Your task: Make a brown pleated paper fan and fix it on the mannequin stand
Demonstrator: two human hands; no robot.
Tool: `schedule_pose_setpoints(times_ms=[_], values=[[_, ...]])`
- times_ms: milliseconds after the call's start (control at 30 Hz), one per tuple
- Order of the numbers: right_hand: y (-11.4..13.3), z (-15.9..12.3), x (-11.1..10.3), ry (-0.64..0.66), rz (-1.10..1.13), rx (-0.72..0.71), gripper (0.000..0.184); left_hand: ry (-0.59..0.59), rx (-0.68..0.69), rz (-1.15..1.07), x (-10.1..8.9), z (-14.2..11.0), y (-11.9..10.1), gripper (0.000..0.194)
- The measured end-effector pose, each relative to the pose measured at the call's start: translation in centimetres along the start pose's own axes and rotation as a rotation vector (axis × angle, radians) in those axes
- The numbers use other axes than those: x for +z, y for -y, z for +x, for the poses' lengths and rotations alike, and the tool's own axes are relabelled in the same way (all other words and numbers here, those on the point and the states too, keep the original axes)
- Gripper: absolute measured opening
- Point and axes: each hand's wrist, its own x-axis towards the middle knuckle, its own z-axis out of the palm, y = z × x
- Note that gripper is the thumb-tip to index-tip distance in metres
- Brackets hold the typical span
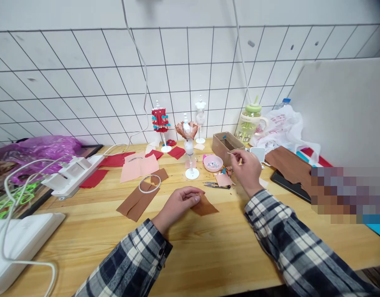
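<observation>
My left hand [180, 202] rests on the wooden table [208, 255], fingers curled and pinching a small brown felt piece [205, 206] against the top. My right hand [247, 169] is raised a little, fingers pinched on a thin needle or pin, hard to make out, just in front of a small pink bowl [212, 162] and a brown cardboard box [227, 145]. Small scissors [217, 185] and a pink scrap [223, 180] lie between the hands. A white mini mannequin with a brownish skirt [188, 142] stands behind them.
Red, pink and brown felt pieces [140, 167] and a metal ring [149, 184] lie left of centre. A power strip [72, 173] with white cables sits at far left. A red-dressed mannequin [160, 121], a green cup [250, 121] and a plastic bag [283, 128] stand by the tiled wall.
</observation>
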Motion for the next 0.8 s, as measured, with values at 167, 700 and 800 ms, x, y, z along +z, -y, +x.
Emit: schedule_pose_setpoints(times_ms=[167, 700, 800], values=[[-2.7, 2.6, 1.3, -0.019, -0.118, -0.002, 0.024, 0.006, -0.002, 0.070, 0.3, 0.3, 0.9, 0.039], [6.1, -4.8, -0.1, 0.992, 0.876, 0.323, 0.038, -0.080, 0.075, 0.085, -0.3, 0.8, 1.5, 0.047], [6.0, -5.5, 0.4, 1.059, 0.931, 0.466, 0.050, -0.106, 0.082, 0.107, -0.2, 0.7, 1.5, 0.047]])
